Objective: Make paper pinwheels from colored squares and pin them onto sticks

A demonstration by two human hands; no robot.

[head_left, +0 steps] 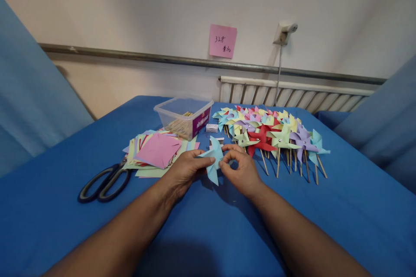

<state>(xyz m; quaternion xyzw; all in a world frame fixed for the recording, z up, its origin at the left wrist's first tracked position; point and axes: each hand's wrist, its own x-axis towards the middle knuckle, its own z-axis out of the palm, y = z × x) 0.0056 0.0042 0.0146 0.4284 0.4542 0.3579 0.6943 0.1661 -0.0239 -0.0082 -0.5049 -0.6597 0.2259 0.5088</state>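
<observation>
Both forearms come in from the near edge of the table [341, 212], which is covered in blue cloth, and meet about mid-table.

Left hand [183, 169]: fingers drawn together. The thumb is on top and the fingertips pinch the left side of a light blue pinwheel [213, 159]. The grip is closed on the paper.

Right hand [243, 172]: thumb and forefinger are closed to a ring, with their tips meeting at the pinwheel's centre. The other fingers curl loosely above and touch nothing that shows. Whether something small sits between the tips cannot be told.

The pinwheel is held between the two hands, just above the cloth, with one vane pointing toward the near edge and another pointing up. No stick shows on it.

Left of the hands, toward the left edge, lie black-handled scissors [104, 182], closed and flat on the cloth. Just beyond them is a loose stack of coloured paper squares [157, 150] with a pink sheet on top, touching or nearly touching the left hand's knuckles.

Further back is a clear plastic box [182, 114] with a purple label, open and holding thin sticks. A small white box [212, 128] sits just beside it on the right.

Right of centre and toward the far edge is a spread of finished pinwheels [279, 135] on wooden sticks in red, yellow, green, purple and blue, overlapping one another.

On the wall beyond are a pink sticky note [222, 41] with handwriting and a radiator [292, 94] below a horizontal pipe.
</observation>
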